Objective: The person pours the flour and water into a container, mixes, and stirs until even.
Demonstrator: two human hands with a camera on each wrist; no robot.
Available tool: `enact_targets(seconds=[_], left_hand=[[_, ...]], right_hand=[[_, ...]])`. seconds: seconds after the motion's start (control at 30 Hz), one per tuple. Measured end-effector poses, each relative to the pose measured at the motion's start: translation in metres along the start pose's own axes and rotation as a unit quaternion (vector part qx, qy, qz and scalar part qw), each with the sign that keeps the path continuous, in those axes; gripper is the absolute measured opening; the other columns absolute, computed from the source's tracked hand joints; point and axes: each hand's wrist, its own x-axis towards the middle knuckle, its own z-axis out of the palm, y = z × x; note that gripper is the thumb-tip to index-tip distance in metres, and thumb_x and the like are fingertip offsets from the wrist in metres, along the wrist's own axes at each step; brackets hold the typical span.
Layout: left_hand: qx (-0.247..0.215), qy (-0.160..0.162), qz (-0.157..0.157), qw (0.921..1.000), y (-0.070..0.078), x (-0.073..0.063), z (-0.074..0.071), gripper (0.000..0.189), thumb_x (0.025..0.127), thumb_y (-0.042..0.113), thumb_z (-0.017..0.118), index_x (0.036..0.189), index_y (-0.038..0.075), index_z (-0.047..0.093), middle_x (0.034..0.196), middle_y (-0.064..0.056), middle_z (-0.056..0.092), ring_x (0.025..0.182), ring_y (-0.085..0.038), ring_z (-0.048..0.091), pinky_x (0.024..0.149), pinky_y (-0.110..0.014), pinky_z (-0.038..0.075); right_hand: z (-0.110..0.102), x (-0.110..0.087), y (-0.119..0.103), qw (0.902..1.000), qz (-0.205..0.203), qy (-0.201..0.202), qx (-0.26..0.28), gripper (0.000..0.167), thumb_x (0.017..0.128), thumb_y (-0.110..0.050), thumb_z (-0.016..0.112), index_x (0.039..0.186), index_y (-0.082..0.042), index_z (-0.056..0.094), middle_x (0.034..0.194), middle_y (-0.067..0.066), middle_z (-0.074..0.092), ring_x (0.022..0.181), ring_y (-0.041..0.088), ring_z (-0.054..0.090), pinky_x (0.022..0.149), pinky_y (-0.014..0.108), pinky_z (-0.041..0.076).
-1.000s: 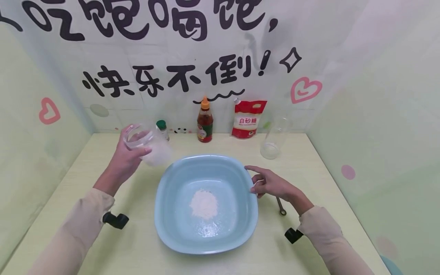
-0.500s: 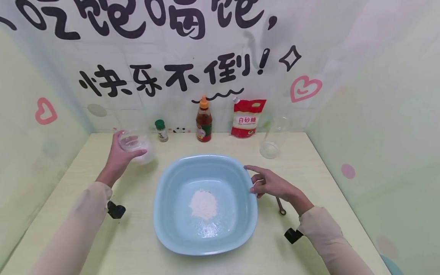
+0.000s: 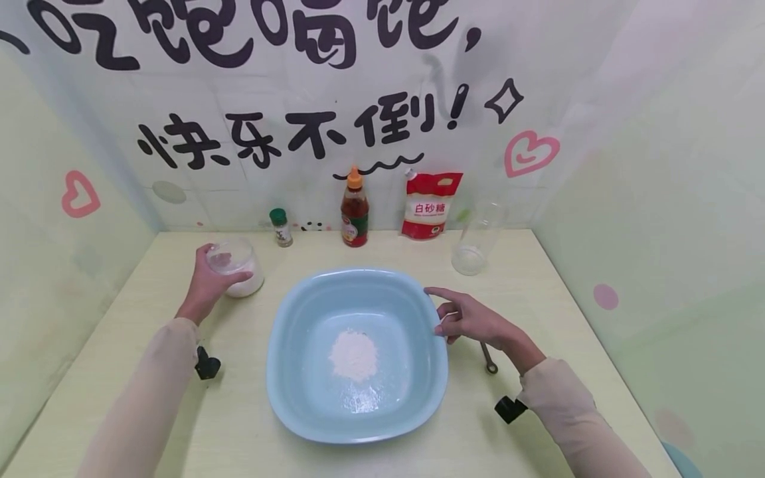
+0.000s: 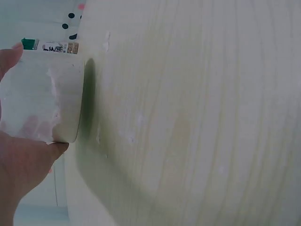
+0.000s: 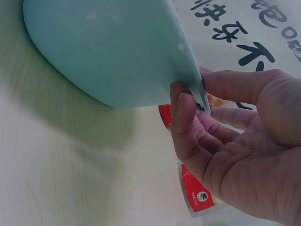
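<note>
My left hand [image 3: 209, 282] grips a clear jar [image 3: 246, 287] by its sides, at the table's back left. White powder fills the jar's lower part. In the left wrist view the jar [image 4: 42, 94] stands at the tabletop, its shadow right by its base. A light blue basin [image 3: 299, 299] sits mid-table with a heap of white powder [image 3: 354, 356] on its bottom. My right hand [image 3: 472, 320] pinches the basin's right rim. The right wrist view has the thumb on one side of the rim and curled fingers [image 5: 183, 122] under the other.
Along the back stand a green-capped shaker [image 3: 281, 228], a sauce bottle with an orange cap [image 3: 355, 216], a red and white sugar pouch [image 3: 431, 207] and a tall clear container [image 3: 475, 245]. A dark handle with a ring end [image 3: 489, 360] lies right of the basin, partly hidden.
My left hand has carried the jar left, away from the basin, and lowered it from a tilt to upright at the table. The right hand has stayed on the basin's rim.
</note>
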Motion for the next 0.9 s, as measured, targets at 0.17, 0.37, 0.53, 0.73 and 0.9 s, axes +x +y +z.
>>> enact_targets(seconds=[0.17, 0.37, 0.53, 0.73, 0.9], left_hand=[[0.003, 0.009, -0.002, 0.9999, -0.009, -0.001, -0.001, 0.117, 0.080, 0.029, 0.085, 0.157, 0.013, -0.001, 0.159, -0.025, 0.021, 0.144, -0.042, 0.025, 0.119, -0.058, 0.023], [0.007, -0.015, -0.003, 0.9999, -0.013, -0.001, -0.005, 0.120, 0.080, 0.035, 0.084, 0.158, 0.015, -0.006, 0.162, -0.026, 0.014, 0.146, -0.045, 0.021, 0.119, -0.062, 0.020], [0.000, -0.041, -0.013, 0.9991, -0.006, -0.009, -0.016, 0.124, 0.083, 0.040, 0.080, 0.157, 0.025, -0.019, 0.165, -0.026, 0.002, 0.152, -0.046, 0.008, 0.118, -0.068, 0.016], [-0.019, 0.068, 0.002, 0.9975, 0.028, -0.038, -0.026, 0.098, 0.090, 0.039, 0.073, 0.161, 0.029, 0.006, 0.165, -0.020, 0.013, 0.152, -0.038, 0.015, 0.118, -0.060, 0.026], [0.014, 0.055, 0.046, 0.9973, 0.054, -0.072, -0.018, 0.072, 0.095, 0.035, 0.067, 0.156, 0.019, 0.033, 0.156, -0.019, 0.033, 0.140, -0.032, 0.040, 0.102, -0.023, 0.046]], right_hand=[[0.001, 0.001, 0.000, 1.0000, 0.002, -0.001, -0.001, 0.077, 0.092, -0.009, 0.069, 0.157, -0.012, 0.028, 0.109, 0.016, 0.066, 0.086, 0.025, 0.067, 0.077, 0.039, 0.060], [0.000, 0.001, 0.002, 1.0000, 0.000, 0.000, -0.004, 0.077, 0.092, -0.010, 0.070, 0.157, -0.012, 0.028, 0.109, 0.016, 0.066, 0.085, 0.025, 0.068, 0.077, 0.039, 0.060], [0.001, 0.000, 0.001, 1.0000, 0.001, -0.001, -0.002, 0.078, 0.091, -0.011, 0.070, 0.157, -0.011, 0.028, 0.109, 0.016, 0.067, 0.084, 0.025, 0.069, 0.078, 0.040, 0.060], [0.001, 0.000, -0.001, 1.0000, 0.001, 0.003, -0.003, 0.079, 0.091, -0.011, 0.071, 0.157, -0.012, 0.028, 0.109, 0.015, 0.067, 0.084, 0.025, 0.069, 0.077, 0.040, 0.060], [0.001, -0.001, -0.001, 1.0000, 0.001, 0.002, 0.000, 0.077, 0.092, -0.011, 0.069, 0.157, -0.012, 0.028, 0.110, 0.016, 0.066, 0.086, 0.025, 0.068, 0.077, 0.040, 0.060]])
